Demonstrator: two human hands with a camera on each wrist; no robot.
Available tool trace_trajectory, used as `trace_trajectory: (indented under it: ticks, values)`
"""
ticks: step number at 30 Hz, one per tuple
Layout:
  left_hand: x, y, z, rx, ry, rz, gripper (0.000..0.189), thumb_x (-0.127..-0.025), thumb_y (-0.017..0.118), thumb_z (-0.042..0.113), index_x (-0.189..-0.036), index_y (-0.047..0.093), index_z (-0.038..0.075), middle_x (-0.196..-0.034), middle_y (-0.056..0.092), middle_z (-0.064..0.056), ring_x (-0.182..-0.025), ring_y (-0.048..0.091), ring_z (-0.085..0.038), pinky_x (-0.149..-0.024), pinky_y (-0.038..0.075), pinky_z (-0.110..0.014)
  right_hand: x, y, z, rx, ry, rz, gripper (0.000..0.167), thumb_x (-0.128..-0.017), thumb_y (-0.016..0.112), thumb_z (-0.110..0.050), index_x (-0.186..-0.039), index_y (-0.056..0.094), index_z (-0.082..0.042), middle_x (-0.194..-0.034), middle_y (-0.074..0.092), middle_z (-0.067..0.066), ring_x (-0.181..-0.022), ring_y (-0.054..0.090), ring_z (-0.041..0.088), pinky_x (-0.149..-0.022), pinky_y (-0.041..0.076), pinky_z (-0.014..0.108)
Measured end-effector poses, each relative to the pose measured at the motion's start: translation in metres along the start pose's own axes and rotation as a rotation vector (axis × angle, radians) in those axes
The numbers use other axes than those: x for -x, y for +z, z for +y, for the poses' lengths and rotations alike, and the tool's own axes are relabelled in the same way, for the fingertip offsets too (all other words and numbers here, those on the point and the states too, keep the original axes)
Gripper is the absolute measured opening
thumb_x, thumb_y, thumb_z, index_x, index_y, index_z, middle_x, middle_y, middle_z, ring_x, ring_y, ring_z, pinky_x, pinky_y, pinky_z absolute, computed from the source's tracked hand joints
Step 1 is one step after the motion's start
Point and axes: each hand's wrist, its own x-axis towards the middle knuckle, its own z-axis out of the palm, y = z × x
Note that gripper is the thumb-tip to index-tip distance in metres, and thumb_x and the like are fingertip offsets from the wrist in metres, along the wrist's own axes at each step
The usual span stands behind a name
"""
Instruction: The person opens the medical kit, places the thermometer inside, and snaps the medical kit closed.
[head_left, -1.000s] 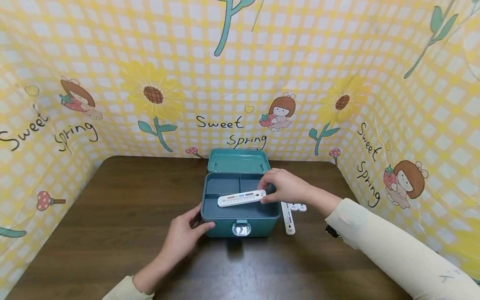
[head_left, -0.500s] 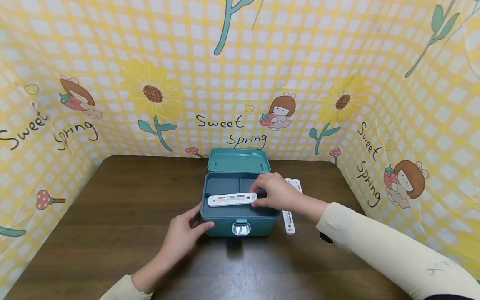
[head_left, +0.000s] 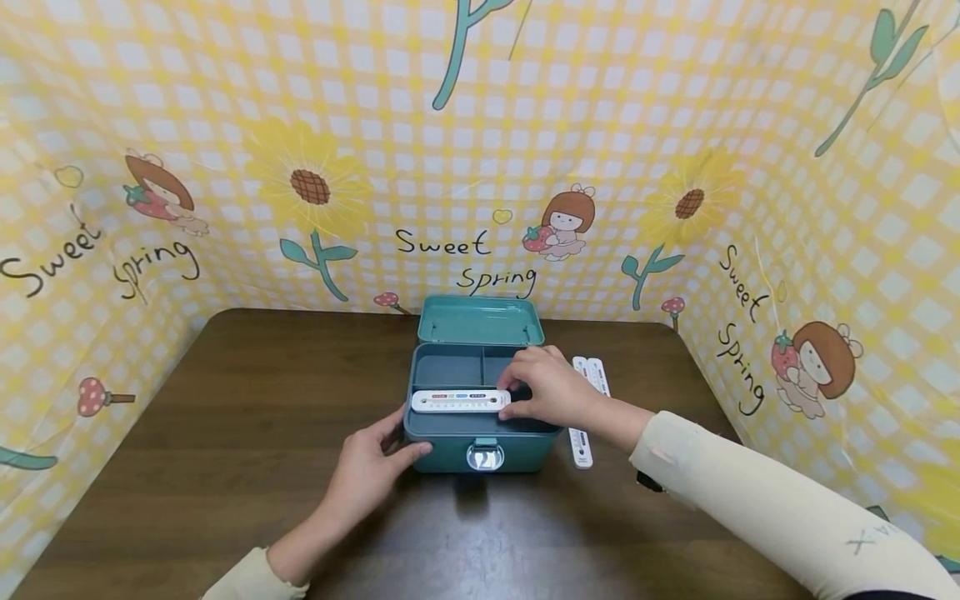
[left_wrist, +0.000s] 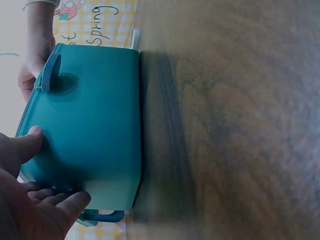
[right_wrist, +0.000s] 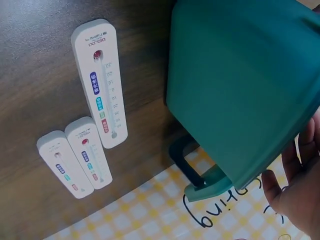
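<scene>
A teal storage box [head_left: 442,457] stands on the table, its lid thrown back and a grey divided tray [head_left: 446,367] inside. My right hand [head_left: 551,387] pinches the right end of a white wall thermometer [head_left: 457,402] between thumb and fingers. That thermometer lies level across the tray's long front compartment, scale facing up. At the box's front left corner, my left hand [head_left: 363,467] holds on, thumb on the front and fingers along the side, as the left wrist view shows. In the right wrist view the held thermometer is hidden behind the box.
Three more white thermometers lie on the table right of the box: a nearer one [right_wrist: 102,85] and two side by side, the outer one [right_wrist: 65,165] and the inner one [right_wrist: 89,152]. The opened lid [head_left: 480,321] leans toward the patterned cloth [head_left: 435,167] behind.
My right hand has moved left and slightly down, bringing the thermometer from a slant to straight across the front compartment. The left hand has kept its place on the box.
</scene>
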Motion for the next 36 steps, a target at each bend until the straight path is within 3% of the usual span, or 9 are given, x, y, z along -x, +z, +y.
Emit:
trace_trajectory:
  ticks: [11,22,36]
  values:
    - [0.000,-0.001,0.000,-0.004,-0.012,-0.009,0.073,-0.086,0.085,0.031,-0.149,0.054,0.009,-0.146,0.058,-0.011,-0.129,0.060,-0.022,-0.095,0.057,-0.033,0.007,0.011,0.003,0.007,0.017,0.054,0.031,-0.079,0.087,-0.050,-0.096,0.076,-0.027,-0.083,0.056,-0.012,-0.088,0.047,0.008,-0.088,0.034,0.038]
    - [0.000,-0.001,-0.002,-0.003,-0.001,-0.004,0.072,-0.086,0.085,0.030,-0.148,0.055,0.008,-0.145,0.059,-0.011,-0.127,0.061,-0.022,-0.094,0.057,-0.033,0.011,0.019,-0.001,-0.010,0.082,0.128,0.029,-0.077,0.088,-0.049,-0.093,0.080,-0.026,-0.084,0.063,-0.014,-0.086,0.047,0.008,-0.095,0.035,0.041]
    - [0.002,-0.001,-0.001,-0.021,-0.014,-0.002,0.072,-0.086,0.085,0.031,-0.148,0.055,0.009,-0.144,0.059,-0.011,-0.128,0.061,-0.023,-0.095,0.056,-0.034,0.013,0.012,-0.001,-0.006,0.057,0.066,0.025,-0.083,0.087,-0.040,-0.101,0.082,-0.024,-0.076,0.051,-0.014,-0.083,0.047,0.008,-0.091,0.033,0.039]
